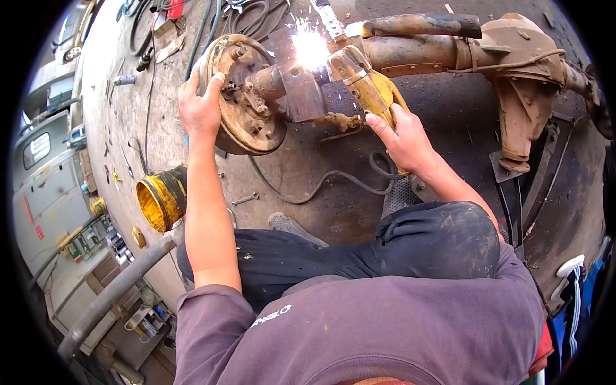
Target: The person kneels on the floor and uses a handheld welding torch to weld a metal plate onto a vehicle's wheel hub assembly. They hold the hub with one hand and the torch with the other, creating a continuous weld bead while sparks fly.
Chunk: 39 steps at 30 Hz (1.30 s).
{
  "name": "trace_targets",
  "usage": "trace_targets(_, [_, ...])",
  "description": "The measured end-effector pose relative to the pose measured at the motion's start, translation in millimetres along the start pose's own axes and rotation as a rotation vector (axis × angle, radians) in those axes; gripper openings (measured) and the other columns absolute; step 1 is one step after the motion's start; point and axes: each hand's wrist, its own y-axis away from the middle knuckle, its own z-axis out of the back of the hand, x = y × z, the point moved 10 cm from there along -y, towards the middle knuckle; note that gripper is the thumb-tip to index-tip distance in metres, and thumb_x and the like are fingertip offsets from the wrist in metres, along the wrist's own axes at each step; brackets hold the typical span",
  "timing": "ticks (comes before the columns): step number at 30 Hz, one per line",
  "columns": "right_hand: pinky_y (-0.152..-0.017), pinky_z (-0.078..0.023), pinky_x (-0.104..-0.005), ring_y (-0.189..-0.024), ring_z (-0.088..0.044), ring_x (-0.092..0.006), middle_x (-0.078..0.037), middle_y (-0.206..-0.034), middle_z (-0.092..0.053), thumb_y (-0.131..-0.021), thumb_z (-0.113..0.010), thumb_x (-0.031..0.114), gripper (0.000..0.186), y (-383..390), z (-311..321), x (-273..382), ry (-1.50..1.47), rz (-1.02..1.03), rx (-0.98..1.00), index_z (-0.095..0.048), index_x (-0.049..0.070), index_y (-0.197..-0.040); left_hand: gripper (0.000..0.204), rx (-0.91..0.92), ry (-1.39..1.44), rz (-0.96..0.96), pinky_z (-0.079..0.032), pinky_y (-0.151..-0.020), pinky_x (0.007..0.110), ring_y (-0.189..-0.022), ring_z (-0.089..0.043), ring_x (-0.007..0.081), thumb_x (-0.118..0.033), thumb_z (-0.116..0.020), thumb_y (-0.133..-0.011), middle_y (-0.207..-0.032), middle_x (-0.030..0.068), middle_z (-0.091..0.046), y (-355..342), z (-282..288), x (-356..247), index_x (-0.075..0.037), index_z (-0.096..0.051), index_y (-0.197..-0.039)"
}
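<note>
My left hand (201, 109) grips the rim of a rusty brake drum (236, 131), its thumb over the face and its other fingers partly hidden behind the edge. The drum sits at the left end of a rusty vehicle axle (410, 54). In my right hand (405, 142) is a yellow welding electrode holder (372, 95), its jaws up at the axle. A white glare with flying sparks (310, 51) burns at the top of a dark steel plate (303, 99) on the axle beside the drum. The glare hides the electrode and the weld spot.
The axle's bulky differential housing (523, 54) lies to the right. A grey cable (308, 200) curls across the floor below the axle. On the left are a yellow-stained tin (160, 200), a bolt (245, 199) and a thick metal pipe (115, 292). More cables (256, 22) lie behind.
</note>
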Motion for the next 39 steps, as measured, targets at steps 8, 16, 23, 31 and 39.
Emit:
trace_targets(8, [-0.078,-0.053,-0.0511,-0.085,-0.068,-0.0470,-0.032,-0.090,-0.067,-0.104,-0.068,0.046,0.055,3.7,-0.7,0.3,-0.002,-0.021,0.014,-0.060,-0.008,-0.097,0.069,-0.013,0.045,-0.018,-0.046,-0.110,0.044,-0.125,-0.062,0.0386,-0.044,-0.079,-0.091,-0.131,0.0242,-0.066,1.1,-1.0,-0.1,0.001,-0.066,-0.141])
trace_targets(16, [-0.079,-0.054,-0.0509,-0.086,-0.068,-0.0478,-0.032,-0.091,-0.068,-0.104,-0.067,0.047,0.056,5.3,-1.5,0.7,0.008,-0.010,0.016,-0.060,-0.009,-0.099,0.069,-0.004,0.013,-0.017,-0.046,-0.111,0.045,-0.127,-0.062,0.0389,-0.045,-0.079,-0.091,-0.134,0.0248,-0.065,1.9,1.2,-2.4,0.000,-0.066,-0.142])
trace_targets(23, [-0.076,-0.053,-0.0468,-0.080,-0.065,-0.0386,-0.026,-0.086,-0.066,-0.105,-0.066,0.047,0.054,8.2,-0.6,0.9,-0.007,0.012,-0.011,-0.061,-0.008,-0.103,0.070,-0.012,-0.009,0.007,-0.045,-0.111,0.045,-0.127,-0.061,0.0393,-0.048,-0.078,-0.090,-0.135,0.0247,-0.064,5.3,2.2,-5.3,-0.003,-0.066,-0.143])
trace_targets(31, [-0.080,-0.054,-0.0507,-0.087,-0.068,-0.0475,-0.032,-0.092,-0.068,-0.104,-0.068,0.045,0.054,9.0,-0.9,2.1,0.005,-0.002,0.015,-0.061,-0.008,-0.102,0.070,0.003,-0.012,0.006,-0.045,-0.112,0.046,-0.128,-0.061,0.0394,-0.048,-0.078,-0.090,-0.135,0.0243,-0.065,5.3,0.8,-3.1,-0.003,-0.066,-0.143])
trace_targets(39, [-0.078,-0.054,-0.0479,-0.084,-0.070,-0.0426,-0.028,-0.089,-0.069,-0.105,-0.067,0.043,0.052,13.5,2.2,-2.4,-0.093,0.016,-0.060,-0.062,-0.009,-0.105,0.067,-0.002,0.012,0.001,-0.048,-0.108,0.045,-0.126,-0.062,0.0369,-0.045,-0.077,-0.092,-0.131,0.0219,-0.066,6.7,0.9,-2.5,-0.004,-0.066,-0.143])
